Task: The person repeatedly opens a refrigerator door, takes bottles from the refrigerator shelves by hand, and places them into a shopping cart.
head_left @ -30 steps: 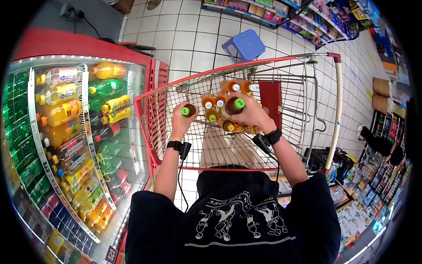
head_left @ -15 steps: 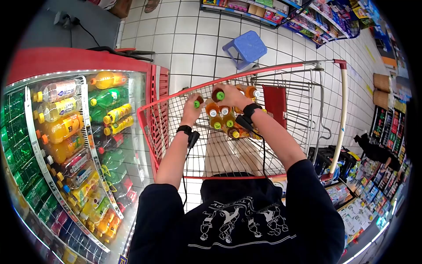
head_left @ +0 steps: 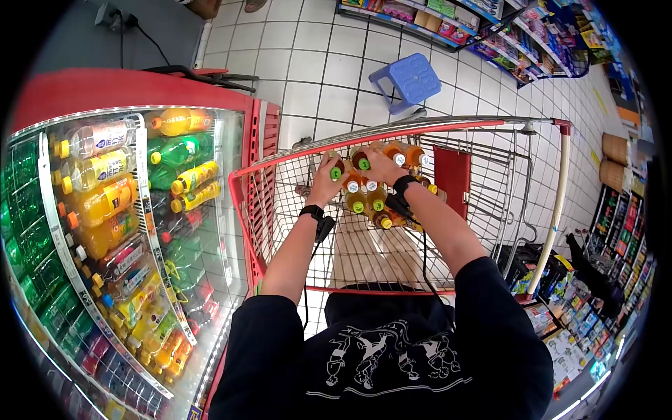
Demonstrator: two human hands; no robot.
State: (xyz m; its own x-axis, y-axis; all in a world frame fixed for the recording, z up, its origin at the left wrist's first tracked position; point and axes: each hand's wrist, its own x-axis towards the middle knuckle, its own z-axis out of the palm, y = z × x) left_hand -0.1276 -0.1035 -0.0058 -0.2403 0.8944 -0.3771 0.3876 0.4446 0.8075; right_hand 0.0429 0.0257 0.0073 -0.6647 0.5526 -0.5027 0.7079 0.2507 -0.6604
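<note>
My left hand (head_left: 326,183) is closed around a dark drink bottle with a green cap (head_left: 337,172), over the left part of the shopping cart (head_left: 239,203). Beside it, my right hand (head_left: 380,168) grips another green-capped bottle (head_left: 363,163). Both bottles have their caps turned up toward me. Right below and next to the hands, several white-, green- and yellow-capped bottles (head_left: 358,204) stand grouped in the wire basket. My fingers partly hide the two held bottles, so their bases do not show.
At the left, a red-framed drinks cooler (head_left: 161,87) holds rows of bottles. A blue stool (head_left: 407,78) stands on the tiled floor beyond the cart. Stocked shelves (head_left: 448,28) line the back, and a red seat flap (head_left: 451,180) hangs inside the cart.
The view has shifted, so the cart and cooler appear farther right. My left hand has brought its bottle slightly closer to the grouped bottles. Both hands keep their grip.
</note>
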